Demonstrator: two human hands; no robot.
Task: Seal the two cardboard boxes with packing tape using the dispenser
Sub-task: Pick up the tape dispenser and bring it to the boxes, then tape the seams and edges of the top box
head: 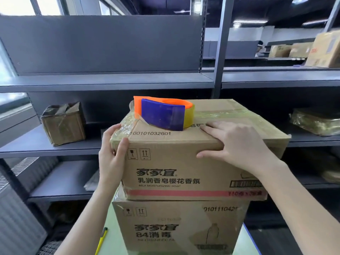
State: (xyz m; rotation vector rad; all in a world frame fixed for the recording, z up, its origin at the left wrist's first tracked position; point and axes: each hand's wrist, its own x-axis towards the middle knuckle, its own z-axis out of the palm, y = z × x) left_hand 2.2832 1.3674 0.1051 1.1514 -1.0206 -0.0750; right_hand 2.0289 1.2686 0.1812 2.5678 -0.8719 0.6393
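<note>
Both bare forearms reach forward and up; left hand cupped, fingers curled, thumb pressing inward; right hand palm down, fingers spread flat, thumb hooked below

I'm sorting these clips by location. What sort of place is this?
Probably a warehouse or stockroom: long grey metal shelving, taped cartons on the far shelves, and two stacked product boxes, upper box on lower box, with a tape dispenser on top.
</note>
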